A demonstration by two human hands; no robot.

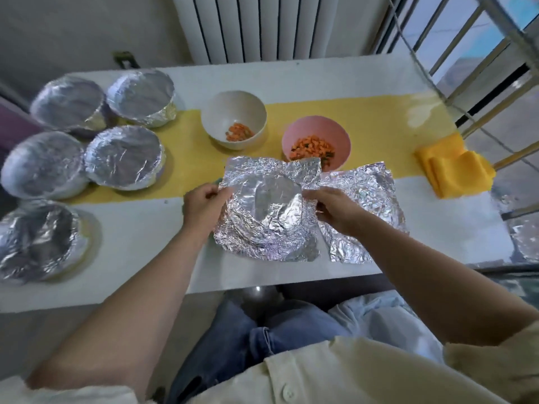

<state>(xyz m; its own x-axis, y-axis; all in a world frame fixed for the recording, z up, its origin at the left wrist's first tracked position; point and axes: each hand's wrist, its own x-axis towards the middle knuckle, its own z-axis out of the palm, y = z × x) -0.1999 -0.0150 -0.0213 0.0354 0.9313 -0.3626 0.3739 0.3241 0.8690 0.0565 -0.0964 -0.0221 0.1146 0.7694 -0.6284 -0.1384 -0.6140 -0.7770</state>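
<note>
A crinkled foil sheet (269, 205) bearing a round bowl-shaped imprint is held over the middle of the white table (140, 237). My left hand (204, 207) pinches its left edge and my right hand (335, 209) pinches its right edge. A green thing shows just at the sheet's left edge, mostly hidden under the foil. A second foil sheet (367, 211) lies flat to the right. Behind stand a white bowl (233, 110) and a pink bowl (316, 132), both uncovered and holding chopped orange pieces.
Several foil-covered bowls sit at the left, among them one (125, 156) on the yellow runner (364, 123) and one (38, 237) near the front edge. A folded yellow cloth (455, 167) lies at the right. A radiator and window bars stand behind the table.
</note>
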